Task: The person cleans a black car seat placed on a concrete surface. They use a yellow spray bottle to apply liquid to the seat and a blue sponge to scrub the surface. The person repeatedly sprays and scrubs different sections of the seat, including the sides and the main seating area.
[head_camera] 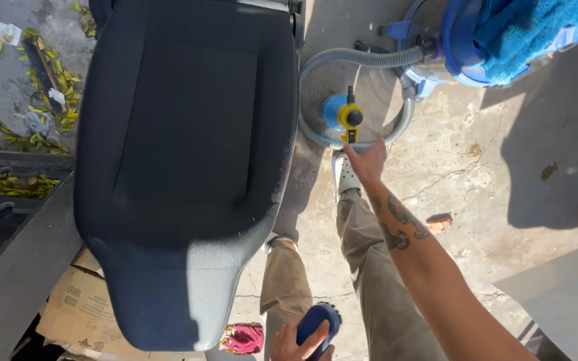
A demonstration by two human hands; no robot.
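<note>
My right hand reaches down to the yellow trigger handle of a blue spray bottle standing on the concrete, fingers touching the handle's tip. My left hand is at the bottom edge, closed around a dark blue brush. A dark car seat stands to the left, partly in sun, with a dusty lighter patch near its lower end.
A blue vacuum cleaner with a blue towel on it sits at top right; its grey ribbed hose loops around the bottle. Flattened cardboard and a pink cloth lie below the seat. Leaves litter the left.
</note>
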